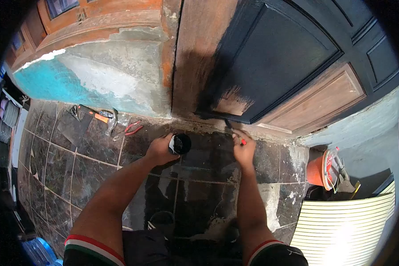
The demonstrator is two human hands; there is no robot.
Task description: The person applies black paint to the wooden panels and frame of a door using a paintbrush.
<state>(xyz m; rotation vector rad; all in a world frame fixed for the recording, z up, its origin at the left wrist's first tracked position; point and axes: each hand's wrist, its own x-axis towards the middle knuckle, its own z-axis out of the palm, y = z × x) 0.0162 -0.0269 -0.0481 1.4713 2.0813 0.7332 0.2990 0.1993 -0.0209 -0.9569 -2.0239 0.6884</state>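
Note:
My left hand [160,150] is wrapped around a small paint can [180,144] with dark paint inside and a whitish patch on its side. In my right hand [245,148] is a paintbrush [228,124] with a red handle end, its dark bristles right at the bottom edge of the wooden door [288,48]. Dark paint covers much of the door. A bare brown patch [233,103] shows just above the brush, and the lower right panel [317,101] and the left strip are also bare wood.
Red-handled pliers [134,127], a hammer [112,120] and an orange-handled tool [101,117] lie on the tiled floor [97,170] along the wall. At right stand an orange bucket [317,168] and a striped yellowish sheet [341,221]. A blue plastic item [39,252] is at lower left.

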